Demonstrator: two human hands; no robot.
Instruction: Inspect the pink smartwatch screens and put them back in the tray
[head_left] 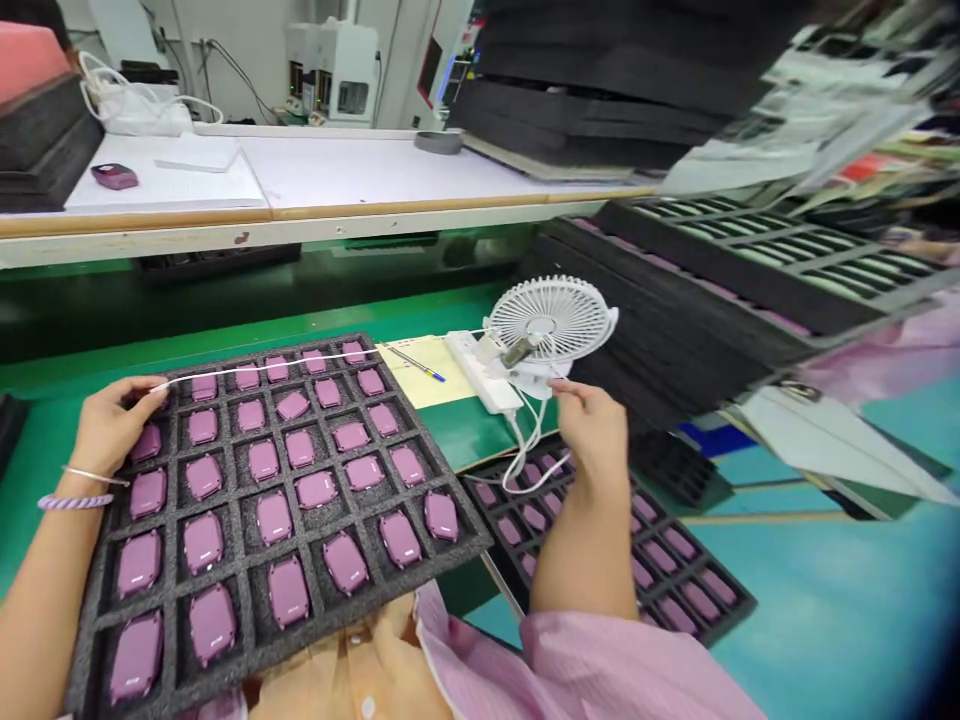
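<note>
My left hand [124,420] pinches the end of a thin white cable [277,366] above the far left corner of a black foam tray [251,640]. The cable stretches across the tray toward a white power strip [480,372]. Purple watch-like cases [274,517] lie in the tray's compartments, one of them turned askew. My right hand [592,425] is closed at the base of a small white fan [551,320], thumb and fingertips together; what they grip is too small to make out. White cords [529,450] loop down beside this hand.
A pen [416,364] lies on yellow paper [424,390] behind the tray. A second tray of purple cases [686,560] sits lower right. Stacked black foam trays [675,320] stand at right. A raised white shelf [360,175] spans the back, carrying more foam stacks [585,110].
</note>
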